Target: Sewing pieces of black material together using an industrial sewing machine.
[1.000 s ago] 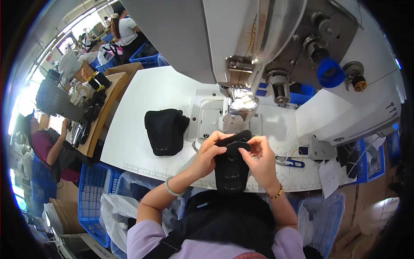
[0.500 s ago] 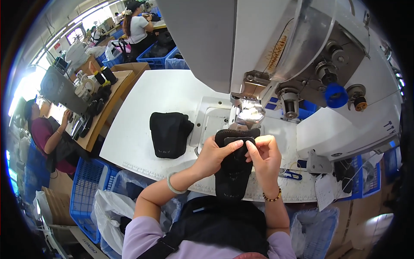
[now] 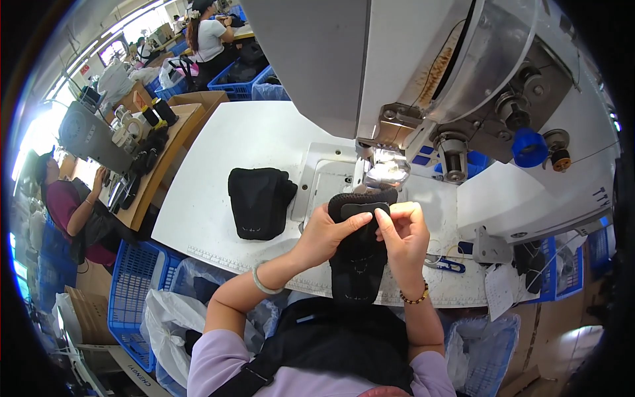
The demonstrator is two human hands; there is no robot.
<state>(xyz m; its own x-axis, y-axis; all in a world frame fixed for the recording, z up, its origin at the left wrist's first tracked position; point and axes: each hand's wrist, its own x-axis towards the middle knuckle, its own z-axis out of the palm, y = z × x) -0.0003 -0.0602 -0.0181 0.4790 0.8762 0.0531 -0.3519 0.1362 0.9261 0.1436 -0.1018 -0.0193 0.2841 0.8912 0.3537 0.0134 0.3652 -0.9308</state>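
Note:
A black padded fabric piece (image 3: 358, 264) hangs from both my hands in front of the sewing machine, its lower end over the white table's front edge. My left hand (image 3: 329, 231) pinches its upper left side, thumb across the front. At the upper right, my right hand (image 3: 405, 233) pinches the corner of a small black rounded patch (image 3: 360, 210) lying against the fabric. Just behind the fabric's top edge is the machine's lit needle area (image 3: 385, 169). Left of my hands, a stack of similar black fabric pieces (image 3: 259, 204) rests on the table.
The large white sewing machine (image 3: 317, 66) fills the upper right. Small blue thread snips (image 3: 444, 264) lie right of my right hand. Blue baskets (image 3: 135, 291) with plastic bags stand below the table on both sides. Co-workers sit at other tables on the left.
The patch now lies flatter against the black fabric, and my right thumb has shifted slightly up at its corner. Both hands keep their hold. The view has tilted a little.

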